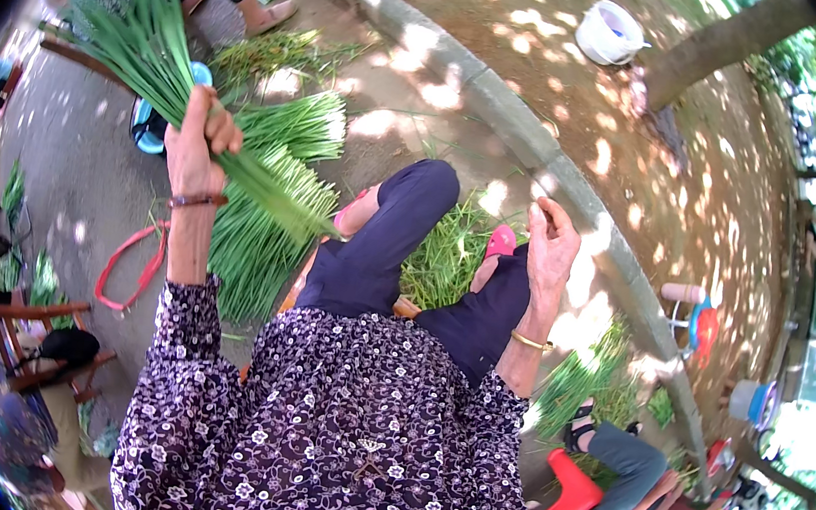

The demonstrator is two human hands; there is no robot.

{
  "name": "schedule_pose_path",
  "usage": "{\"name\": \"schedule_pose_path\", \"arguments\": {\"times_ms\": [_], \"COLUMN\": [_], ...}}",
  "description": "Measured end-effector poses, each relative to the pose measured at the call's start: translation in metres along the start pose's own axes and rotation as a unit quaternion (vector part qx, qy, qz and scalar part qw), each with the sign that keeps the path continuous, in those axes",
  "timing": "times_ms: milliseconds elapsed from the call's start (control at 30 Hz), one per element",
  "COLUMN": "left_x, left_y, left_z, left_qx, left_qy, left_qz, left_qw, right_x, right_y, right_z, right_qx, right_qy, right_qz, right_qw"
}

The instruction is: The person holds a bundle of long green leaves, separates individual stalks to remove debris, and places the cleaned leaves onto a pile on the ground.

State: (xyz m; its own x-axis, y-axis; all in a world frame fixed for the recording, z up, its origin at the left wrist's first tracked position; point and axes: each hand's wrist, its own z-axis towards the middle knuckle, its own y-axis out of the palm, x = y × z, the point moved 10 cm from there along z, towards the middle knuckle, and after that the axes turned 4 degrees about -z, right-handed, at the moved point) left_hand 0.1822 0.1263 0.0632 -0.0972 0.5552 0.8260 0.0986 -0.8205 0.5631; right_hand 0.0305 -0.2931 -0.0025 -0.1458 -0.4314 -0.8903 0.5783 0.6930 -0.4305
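Note:
My left hand (203, 130) grips a bunch of long green garlic chives (144, 51) at upper left. The leaves fan out away from me, and the stalk ends, blurred, point toward my lap. Below that hand, bundles of chives (249, 259) lie on the ground with their pale cut ends together, beside another bundle (302, 122). My right hand (552, 249) is raised over my right knee with its fingers loosely curled. I see nothing in it, but whether the fingertips pinch something thin cannot be told. Loose green leaves (446, 252) cover the ground between my feet.
A concrete curb (500, 107) crosses diagonally ahead. Beyond it are a white bucket (611, 32) and a tree trunk (726, 49). A red strap loop (131, 265) lies at left. People sit at upper left, lower left and lower right, near a red plastic chair (570, 492).

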Motion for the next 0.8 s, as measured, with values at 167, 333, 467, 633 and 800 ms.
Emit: {"name": "schedule_pose_path", "arguments": {"times_ms": [167, 333, 467, 633, 800], "left_x": [0.013, -0.001, -0.012, -0.017, -0.038], "left_y": [-0.021, -0.029, -0.030, -0.027, 0.003], "left_z": [0.016, 0.018, 0.016, 0.013, -0.003], "left_qx": [-0.040, -0.060, -0.075, -0.058, -0.033], "left_qy": [0.032, 0.023, 0.010, 0.000, -0.015], "left_qz": [-0.186, -0.292, -0.341, -0.390, -0.402], "left_qw": [0.981, 0.954, 0.937, 0.919, 0.915], "right_x": [-0.064, -0.123, -0.153, -0.113, -0.110], "right_y": [0.022, 0.043, 0.062, 0.090, 0.137], "right_z": [-0.011, -0.029, -0.042, -0.030, -0.044], "right_qx": [-0.025, -0.060, -0.073, -0.088, -0.144], "right_qy": [-0.017, -0.153, -0.225, -0.082, -0.012], "right_qz": [0.064, 0.059, 0.048, 0.346, 0.396], "right_qw": [0.998, 0.985, 0.970, 0.931, 0.907]}}
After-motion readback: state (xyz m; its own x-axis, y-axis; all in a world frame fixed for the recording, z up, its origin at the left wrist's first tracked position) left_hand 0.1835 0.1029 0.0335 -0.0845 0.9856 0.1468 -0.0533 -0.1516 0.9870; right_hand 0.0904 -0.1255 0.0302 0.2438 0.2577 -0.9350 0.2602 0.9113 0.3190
